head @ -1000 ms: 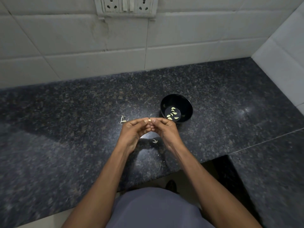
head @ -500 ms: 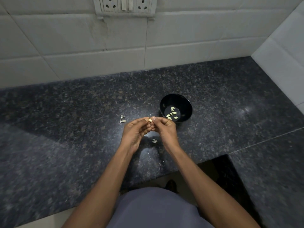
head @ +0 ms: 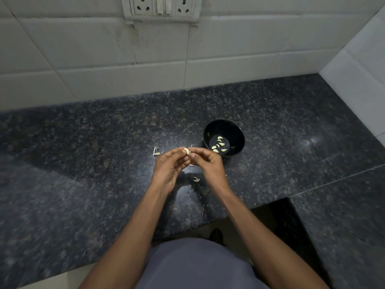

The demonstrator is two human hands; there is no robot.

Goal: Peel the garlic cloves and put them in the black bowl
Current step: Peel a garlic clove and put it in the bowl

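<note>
Right now we have one clove (head: pixel 186 151) pinched between the fingertips of both hands, held above the counter (head: pixel 83 163) near its front edge. Its pale curved body shows at the meeting point of the two hands; whether any skin remains on it is too small to tell. Our left hand (head: pixel 169 168) curls its thumb and forefinger round the clove's left side, and our right hand (head: pixel 208 164) pinches it from the right, so neither hand is free. The bowl (head: pixel 237 130) stands on the counter just beyond and to the right of the grip, close to our right hand, with several peeled cloves (head: pixel 218 145) already lying on its bottom. So we judge the right hand the nearer one for the drop, a short reach forward and rightward over the rim. Bits of skin (head: pixel 155 152) lie on the counter left of the hands, and another scrap (head: pixel 195 179) beneath them.
</note>
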